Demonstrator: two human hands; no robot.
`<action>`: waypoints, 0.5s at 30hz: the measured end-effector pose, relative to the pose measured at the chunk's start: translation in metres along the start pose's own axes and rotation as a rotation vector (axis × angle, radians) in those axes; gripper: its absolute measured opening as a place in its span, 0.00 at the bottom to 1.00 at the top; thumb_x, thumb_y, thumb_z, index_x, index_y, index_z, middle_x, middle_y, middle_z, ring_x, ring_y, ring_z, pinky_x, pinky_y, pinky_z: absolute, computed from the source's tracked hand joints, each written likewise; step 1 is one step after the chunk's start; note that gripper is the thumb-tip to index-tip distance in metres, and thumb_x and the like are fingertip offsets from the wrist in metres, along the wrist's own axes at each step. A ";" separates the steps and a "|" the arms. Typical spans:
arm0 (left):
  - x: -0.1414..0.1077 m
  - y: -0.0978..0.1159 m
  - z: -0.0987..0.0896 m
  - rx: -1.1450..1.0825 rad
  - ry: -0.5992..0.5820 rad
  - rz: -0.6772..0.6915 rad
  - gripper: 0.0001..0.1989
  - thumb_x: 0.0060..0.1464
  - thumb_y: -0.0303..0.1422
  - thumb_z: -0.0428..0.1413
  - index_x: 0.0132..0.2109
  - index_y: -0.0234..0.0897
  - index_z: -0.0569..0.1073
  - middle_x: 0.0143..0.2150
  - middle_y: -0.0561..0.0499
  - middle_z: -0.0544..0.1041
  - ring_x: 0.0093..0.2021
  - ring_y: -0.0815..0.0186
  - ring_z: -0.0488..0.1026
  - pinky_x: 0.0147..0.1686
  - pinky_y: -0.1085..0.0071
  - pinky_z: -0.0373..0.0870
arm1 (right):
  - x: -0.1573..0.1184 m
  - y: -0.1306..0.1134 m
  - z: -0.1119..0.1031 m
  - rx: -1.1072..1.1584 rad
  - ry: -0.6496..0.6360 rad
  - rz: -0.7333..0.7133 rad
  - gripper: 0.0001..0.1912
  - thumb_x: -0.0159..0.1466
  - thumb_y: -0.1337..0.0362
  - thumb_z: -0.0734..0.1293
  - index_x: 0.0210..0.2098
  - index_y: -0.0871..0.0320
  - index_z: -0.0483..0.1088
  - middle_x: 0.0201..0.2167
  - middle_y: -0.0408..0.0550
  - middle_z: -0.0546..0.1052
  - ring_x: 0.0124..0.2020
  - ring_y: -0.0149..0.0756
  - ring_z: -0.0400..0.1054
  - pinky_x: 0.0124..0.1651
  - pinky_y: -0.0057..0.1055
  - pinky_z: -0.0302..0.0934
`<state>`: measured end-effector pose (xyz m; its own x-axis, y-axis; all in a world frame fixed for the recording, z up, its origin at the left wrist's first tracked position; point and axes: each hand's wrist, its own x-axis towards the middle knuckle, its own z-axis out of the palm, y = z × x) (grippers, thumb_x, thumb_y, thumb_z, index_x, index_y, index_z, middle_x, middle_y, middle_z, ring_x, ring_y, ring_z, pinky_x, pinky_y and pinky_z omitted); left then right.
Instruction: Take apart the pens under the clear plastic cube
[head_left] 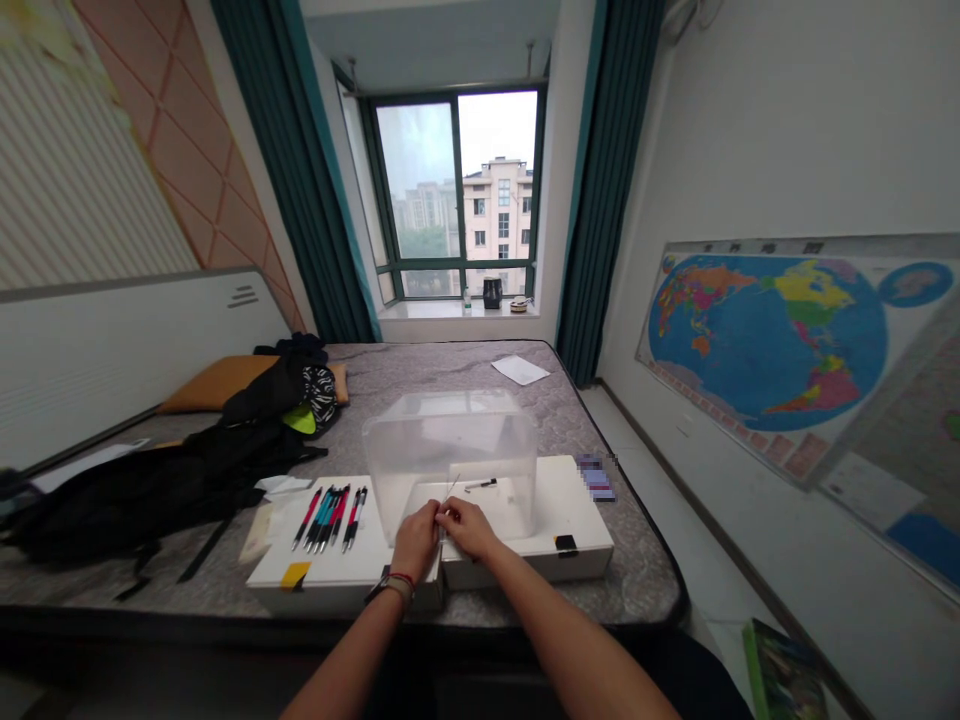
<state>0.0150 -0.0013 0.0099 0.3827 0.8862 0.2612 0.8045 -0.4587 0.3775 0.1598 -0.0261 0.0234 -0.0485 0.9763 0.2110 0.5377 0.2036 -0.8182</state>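
Note:
My left hand (415,538) and my right hand (469,526) meet fingertip to fingertip at the front of a clear plastic box (450,435). Both are closed in a pinch. A thin pale rod (453,486) rises from between the fingers; it is too small to tell its kind, and its lower end is hidden. Just beyond my right hand lies a small black-tipped pen part (481,486). Left of my hands, several click pens (328,520) in red, teal and black rest side by side on a white box (352,565).
A second white box (577,515) adjoins on the right. Both boxes stand on the mattress (637,590) near its front edge. Left are a black backpack (165,485) and tissues (283,487); a white sheet (520,370) lies farther back. A window (457,190) is ahead.

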 end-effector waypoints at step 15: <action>-0.002 0.008 -0.006 0.047 -0.019 0.021 0.10 0.64 0.32 0.41 0.44 0.38 0.67 0.38 0.47 0.76 0.39 0.62 0.73 0.39 0.69 0.60 | 0.000 -0.004 0.004 -0.076 0.112 0.064 0.17 0.67 0.56 0.59 0.27 0.57 0.69 0.22 0.42 0.72 0.27 0.31 0.64 0.31 0.24 0.52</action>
<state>0.0185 -0.0069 0.0178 0.4082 0.8776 0.2514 0.8165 -0.4742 0.3294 0.1547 -0.0266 0.0245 0.0798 0.9718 0.2220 0.5989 0.1313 -0.7900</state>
